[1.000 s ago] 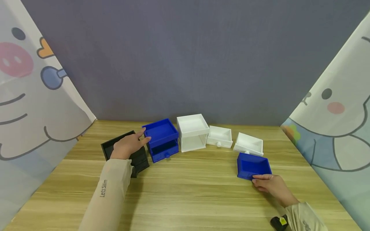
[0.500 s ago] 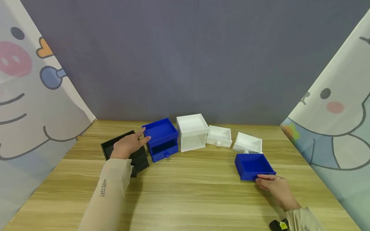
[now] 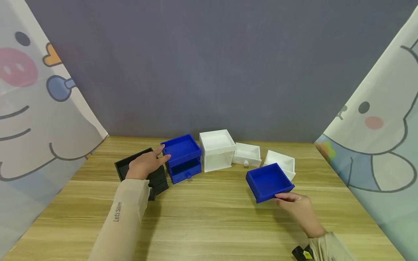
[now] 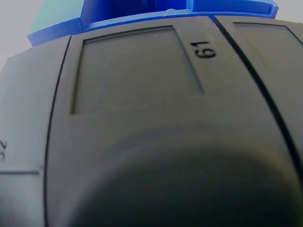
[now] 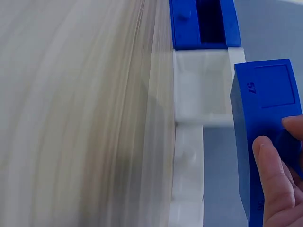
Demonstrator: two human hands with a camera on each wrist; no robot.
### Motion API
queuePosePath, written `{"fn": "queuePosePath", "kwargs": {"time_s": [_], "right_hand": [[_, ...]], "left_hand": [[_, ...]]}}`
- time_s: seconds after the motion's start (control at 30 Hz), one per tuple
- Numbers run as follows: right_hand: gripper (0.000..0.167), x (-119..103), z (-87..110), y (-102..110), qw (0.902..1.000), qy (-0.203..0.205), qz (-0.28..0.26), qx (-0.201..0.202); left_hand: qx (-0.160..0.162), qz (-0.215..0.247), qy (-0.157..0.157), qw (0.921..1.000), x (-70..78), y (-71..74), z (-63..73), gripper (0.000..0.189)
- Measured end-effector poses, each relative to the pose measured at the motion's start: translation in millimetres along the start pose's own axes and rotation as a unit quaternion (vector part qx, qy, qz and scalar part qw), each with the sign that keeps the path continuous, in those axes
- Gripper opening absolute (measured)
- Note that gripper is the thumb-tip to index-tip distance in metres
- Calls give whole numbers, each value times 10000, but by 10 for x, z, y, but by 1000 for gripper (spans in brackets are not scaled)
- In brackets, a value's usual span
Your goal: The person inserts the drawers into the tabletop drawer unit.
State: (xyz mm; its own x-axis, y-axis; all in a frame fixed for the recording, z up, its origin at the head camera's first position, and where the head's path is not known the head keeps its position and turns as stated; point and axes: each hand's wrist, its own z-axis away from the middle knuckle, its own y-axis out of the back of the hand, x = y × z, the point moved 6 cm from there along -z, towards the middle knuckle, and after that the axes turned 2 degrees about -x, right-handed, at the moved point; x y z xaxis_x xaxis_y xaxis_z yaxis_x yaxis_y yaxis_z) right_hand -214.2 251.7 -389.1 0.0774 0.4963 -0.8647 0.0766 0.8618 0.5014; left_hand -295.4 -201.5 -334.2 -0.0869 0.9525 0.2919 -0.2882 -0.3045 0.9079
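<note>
My right hand point(image 3: 295, 208) pinches a blue drawer point(image 3: 268, 180) by its front, fingers at the knob. The drawer is lifted off the table, its open top up. In the right wrist view, the drawer's front point(image 5: 267, 90) bears the number 57. My left hand point(image 3: 143, 165) touches the left side of a small blue cabinet point(image 3: 182, 149), fingers extended and apart. A lower drawer point(image 3: 186, 174) with a round knob sits in that cabinet, and the slot above it is hollow. Under my left hand lies a black cabinet-like piece point(image 3: 158, 181).
A white cabinet point(image 3: 218, 145) with a hollow front stands beside the blue one. To its right are two white drawers, one with a knob point(image 3: 247, 154) and one partly behind the blue drawer point(image 3: 281, 159). A grey panel point(image 3: 209, 72) closes off the table's back.
My right hand has raised the blue drawer and carried it leftward, turning and tilting it. The left hand and the blue cabinet have stayed in place.
</note>
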Motion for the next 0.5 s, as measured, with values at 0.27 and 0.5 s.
{"fn": "queuePosePath", "kwargs": {"time_s": [0.27,0.5], "right_hand": [[11,-277,-78,-397,9972,644,-355,-144],[10,-475,-194,-871,9896,1000,-776,-681]], "left_hand": [[46,-10,8,10000,-3,-6,-21,73],[48,20,-4,10000,-10,-3,-40,75]]}}
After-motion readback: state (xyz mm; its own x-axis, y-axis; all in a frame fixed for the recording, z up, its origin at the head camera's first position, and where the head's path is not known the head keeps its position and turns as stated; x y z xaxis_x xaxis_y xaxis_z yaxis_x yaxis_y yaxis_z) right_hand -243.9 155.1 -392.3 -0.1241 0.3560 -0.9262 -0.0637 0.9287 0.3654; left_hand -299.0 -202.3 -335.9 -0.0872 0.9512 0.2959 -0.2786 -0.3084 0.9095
